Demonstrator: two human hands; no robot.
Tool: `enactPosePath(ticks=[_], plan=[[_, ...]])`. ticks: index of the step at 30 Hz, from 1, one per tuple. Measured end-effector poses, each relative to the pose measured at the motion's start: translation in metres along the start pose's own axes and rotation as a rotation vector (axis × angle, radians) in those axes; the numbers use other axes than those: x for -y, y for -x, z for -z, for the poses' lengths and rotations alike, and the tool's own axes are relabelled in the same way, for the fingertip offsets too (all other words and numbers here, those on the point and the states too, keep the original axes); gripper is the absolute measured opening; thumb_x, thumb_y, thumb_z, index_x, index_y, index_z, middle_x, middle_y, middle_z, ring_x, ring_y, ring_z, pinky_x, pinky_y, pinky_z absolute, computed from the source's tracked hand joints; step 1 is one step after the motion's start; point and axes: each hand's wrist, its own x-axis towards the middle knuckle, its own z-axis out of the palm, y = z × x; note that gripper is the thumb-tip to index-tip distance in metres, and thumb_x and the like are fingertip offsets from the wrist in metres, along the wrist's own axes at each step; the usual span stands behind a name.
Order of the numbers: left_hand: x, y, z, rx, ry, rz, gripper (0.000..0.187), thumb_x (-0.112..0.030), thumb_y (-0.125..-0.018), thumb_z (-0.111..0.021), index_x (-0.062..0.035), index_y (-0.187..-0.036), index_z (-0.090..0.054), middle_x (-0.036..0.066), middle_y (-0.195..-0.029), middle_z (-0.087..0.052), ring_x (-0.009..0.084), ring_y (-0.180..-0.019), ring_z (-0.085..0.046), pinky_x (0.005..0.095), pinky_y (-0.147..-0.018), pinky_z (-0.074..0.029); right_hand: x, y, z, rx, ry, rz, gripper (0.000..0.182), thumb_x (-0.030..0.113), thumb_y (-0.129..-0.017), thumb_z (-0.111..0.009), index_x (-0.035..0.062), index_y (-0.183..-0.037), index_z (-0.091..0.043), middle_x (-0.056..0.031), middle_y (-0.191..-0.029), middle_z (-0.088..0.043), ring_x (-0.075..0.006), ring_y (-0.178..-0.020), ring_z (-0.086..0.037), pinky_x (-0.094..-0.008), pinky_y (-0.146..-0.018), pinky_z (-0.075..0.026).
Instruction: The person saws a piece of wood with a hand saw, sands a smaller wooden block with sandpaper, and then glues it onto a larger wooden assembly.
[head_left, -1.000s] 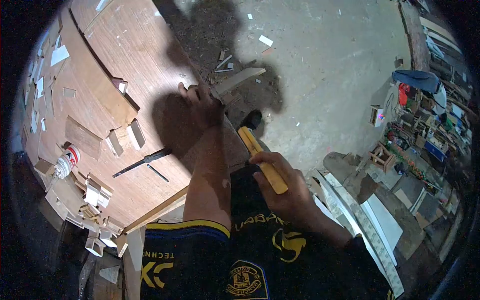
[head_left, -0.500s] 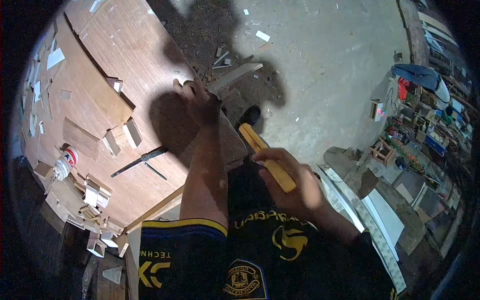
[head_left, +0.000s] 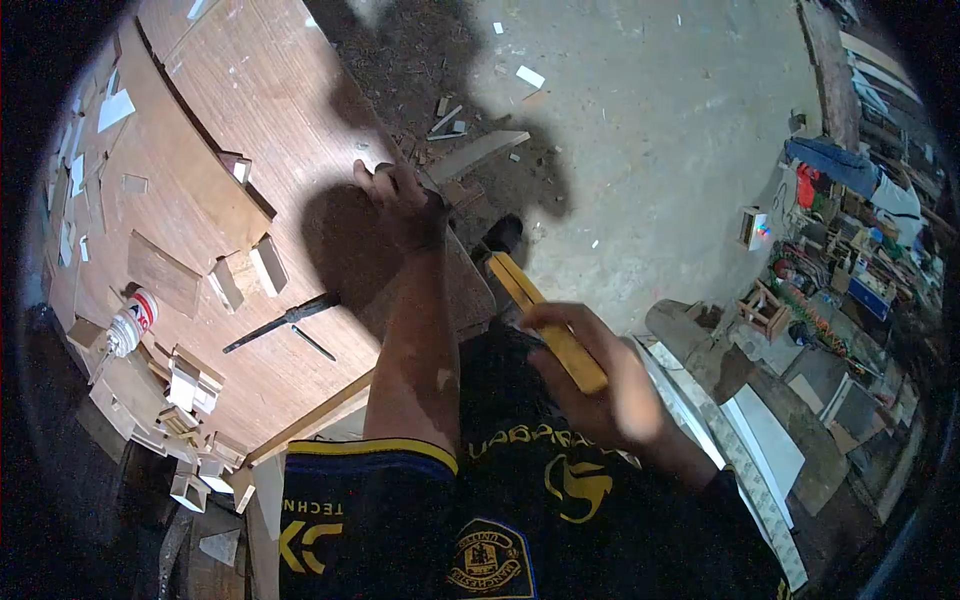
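My left hand (head_left: 405,208) is at the edge of the wood-grained tabletop (head_left: 260,110), its fingers bent and a little apart, with nothing visible in them. It casts a large round shadow on the board. My right hand (head_left: 615,375) is closed around a long yellow bar (head_left: 555,335) with a dark line along its length, held in front of my body. The bar's far end points up and left, toward a dark shoe on the floor. On the tabletop, left of my left forearm, lie a long dark tool (head_left: 275,325) and a thin pen-like stick (head_left: 313,343).
A white and red bottle (head_left: 132,325) and several small wood blocks (head_left: 195,385) stand at the left of the table. A curved brown panel (head_left: 190,170) lies farther back. Offcuts (head_left: 480,155) litter the floor beyond the edge. Tools and scraps crowd the right, near a small wooden stool (head_left: 765,310).
My right hand and the yellow bar have shifted slightly right and down. My left hand stays at the table edge, and the view has moved a little.
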Motion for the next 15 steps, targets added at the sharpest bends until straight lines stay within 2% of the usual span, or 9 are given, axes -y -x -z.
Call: enactPosePath(ticks=[1,4,5,6,7,11,13,14,15], plan=[[0.003,0.002,0.001,0.046,-0.044,-0.041,0.046,-0.039,-0.081,-0.066,0.0006,-0.101,-0.056,0.017,-0.099,-0.043,0.0512,-0.122,-0.034,0.0596,-0.104,-0.032,0.0,0.005,0.002,-0.011,0.003,0.025,0.03,0.01,-0.089,-0.06,0.0116,-0.118,-0.054,-0.0166,-0.107,-0.065,-0.0327,-0.099,-0.065,-0.0371,-0.078,-0.052],[0.001,0.005,0.001,0.03,-0.253,-0.069,0.04,-0.032,-0.082,-0.065,-0.0005,-0.104,-0.056,0.016,-0.098,-0.043,0.0506,-0.122,-0.035,0.0606,-0.103,-0.032,-0.02,-0.015,-0.01,-0.057,-0.043,0.046,0.031,0.011,-0.089,-0.061,0.0122,-0.118,-0.053,-0.0158,-0.107,-0.065,-0.0327,-0.096,-0.066,-0.0371,-0.078,-0.053],[-0.003,0.002,0.003,0.026,-0.254,-0.068,0.04,-0.032,-0.082,-0.065,-0.0005,-0.104,-0.056,0.016,-0.098,-0.043,0.0506,-0.122,-0.035,0.0606,-0.103,-0.032,-0.018,-0.017,-0.012,-0.073,0.004,0.074,0.031,0.011,-0.089,-0.06,0.0129,-0.119,-0.053,-0.015,-0.107,-0.065,-0.0326,-0.095,-0.066,-0.0371,-0.077,-0.053],[-0.007,-0.002,0.004,-0.026,-0.117,-0.049,0.033,-0.025,-0.082,-0.063,-0.0012,-0.104,-0.056,0.015,-0.098,-0.042,0.0505,-0.123,-0.035,0.0623,-0.103,-0.031,-0.017,-0.017,-0.011,-0.075,0.003,0.082,0.031,0.011,-0.089,-0.06,0.0129,-0.119,-0.053,-0.015,-0.107,-0.065,-0.0326,-0.095,-0.066,-0.0371,-0.077,-0.053],[-0.011,-0.002,0.006,-0.062,0.026,-0.035,0.027,-0.018,-0.082,-0.06,-0.002,-0.104,-0.057,0.015,-0.098,-0.042,0.0504,-0.124,-0.034,0.064,-0.103,-0.031,-0.015,-0.013,-0.009,-0.063,0.019,0.053,0.03,0.01,-0.089,-0.06,0.0121,-0.118,-0.054,-0.0145,-0.107,-0.065,-0.0313,-0.096,-0.066,-0.0365,-0.077,-0.053],[-0.003,0.006,0.002,-0.042,0.019,-0.036,0.028,-0.02,-0.081,-0.062,-0.0012,-0.101,-0.056,0.016,-0.099,-0.041,0.0507,-0.123,-0.034,0.066,-0.102,-0.029,0.007,0.0,0.005,-0.017,-0.011,0.012,0.028,0.008,-0.089,-0.059,0.0108,-0.116,-0.055,-0.0132,-0.106,-0.066,-0.0297,-0.098,-0.066,-0.0359,-0.08,-0.052],[-0.004,0.002,0.006,0.061,-0.238,-0.069,0.029,-0.021,-0.08,-0.064,-0.0011,-0.099,-0.056,0.017,-0.099,-0.041,0.052,-0.122,-0.034,0.0658,-0.102,-0.029,-0.004,-0.01,-0.001,0.002,-0.05,-0.03,0.029,0.006,-0.09,-0.058,0.0095,-0.117,-0.052,-0.0139,-0.109,-0.064,-0.0272,-0.104,-0.063,-0.036,-0.084,-0.05],[-0.01,-0.003,0.013,0.061,-0.238,-0.068,0.029,-0.021,-0.08,-0.064,-0.0011,-0.099,-0.056,0.017,-0.099,-0.041,0.052,-0.122,-0.034,0.0658,-0.102,-0.029,-0.01,-0.014,-0.005,0.015,-0.092,-0.065,0.029,0.004,-0.091,-0.056,0.0082,-0.119,-0.049,-0.0147,-0.111,-0.062,-0.0247,-0.11,-0.06,-0.0362,-0.089,-0.048],[-0.018,-0.008,0.022,0.035,-0.155,-0.066,0.027,-0.018,-0.08,-0.063,-0.0006,-0.099,-0.055,0.017,-0.098,-0.041,0.0522,-0.122,-0.034,0.0658,-0.103,-0.029,-0.012,-0.014,-0.005,0.005,-0.05,0.019,0.029,0.003,-0.09,-0.056,0.0076,-0.118,-0.049,-0.0133,-0.111,-0.062,-0.0231,-0.108,-0.061,-0.0352,-0.087,-0.049]])
